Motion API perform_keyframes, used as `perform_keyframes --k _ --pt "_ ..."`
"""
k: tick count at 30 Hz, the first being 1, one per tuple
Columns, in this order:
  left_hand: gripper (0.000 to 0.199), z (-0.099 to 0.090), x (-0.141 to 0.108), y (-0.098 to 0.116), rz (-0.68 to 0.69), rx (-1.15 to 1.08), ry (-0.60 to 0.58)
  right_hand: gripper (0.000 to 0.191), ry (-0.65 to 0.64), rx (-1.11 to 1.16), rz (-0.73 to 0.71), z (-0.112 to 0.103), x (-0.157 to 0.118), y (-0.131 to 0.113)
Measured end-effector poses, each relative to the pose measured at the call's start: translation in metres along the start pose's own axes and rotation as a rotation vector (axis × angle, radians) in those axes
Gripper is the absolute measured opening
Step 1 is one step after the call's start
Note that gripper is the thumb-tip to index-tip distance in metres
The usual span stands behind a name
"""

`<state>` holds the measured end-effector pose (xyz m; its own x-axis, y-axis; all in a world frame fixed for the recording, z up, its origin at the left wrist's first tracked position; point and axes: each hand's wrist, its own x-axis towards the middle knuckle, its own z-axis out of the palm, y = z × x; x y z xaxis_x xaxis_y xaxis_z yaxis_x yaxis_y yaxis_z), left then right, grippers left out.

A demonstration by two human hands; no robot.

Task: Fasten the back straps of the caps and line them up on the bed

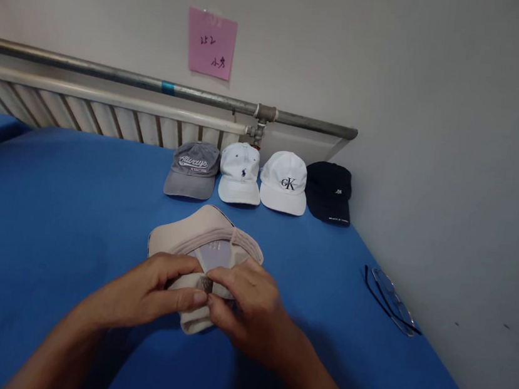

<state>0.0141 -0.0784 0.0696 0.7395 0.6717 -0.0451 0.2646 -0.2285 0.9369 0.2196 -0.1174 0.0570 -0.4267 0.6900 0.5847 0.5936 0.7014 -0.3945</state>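
Note:
Just above the blue cover, both of my hands grip a pale beige baseball cap (198,228), turned so its inside and brim face up. My left hand (153,289) pinches the near edge of the band between thumb and fingers. Close beside it, my right hand (249,300) pinches the same band, thumb tips almost meeting. A small darker patch shows between the thumbs; the fastening there is partly hidden by my fingers. The cap's brim points away and to the left.
Along the back stand a grey cap (192,170), a white cap with a small rider logo (240,173), a white CK cap (284,182) and a black cap (329,192). Glasses (393,301) lie by the right wall. Behind are a radiator (108,118) and a pipe (122,78).

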Motion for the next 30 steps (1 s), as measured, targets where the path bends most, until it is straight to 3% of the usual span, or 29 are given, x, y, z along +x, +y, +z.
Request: perform_keyframes --k 12,20,25,30 --pt "0.028 -0.001 0.0 -0.001 -0.02 0.082 -0.044 0.022 -0.151 0.157 0.077 -0.002 0.0 0.004" --pt "0.035 -0.001 0.001 -0.001 -0.005 0.154 -0.065 0.017 -0.277 0.293 0.222 -0.007 0.002 0.006" --pt "0.035 0.0 0.002 0.0 0.005 0.121 -0.083 0.004 -0.339 0.374 0.239 -0.009 0.0 0.009" --pt "0.026 -0.005 -0.004 -0.002 -0.029 0.045 -0.128 0.008 -0.366 0.608 0.394 -0.011 0.002 0.01"
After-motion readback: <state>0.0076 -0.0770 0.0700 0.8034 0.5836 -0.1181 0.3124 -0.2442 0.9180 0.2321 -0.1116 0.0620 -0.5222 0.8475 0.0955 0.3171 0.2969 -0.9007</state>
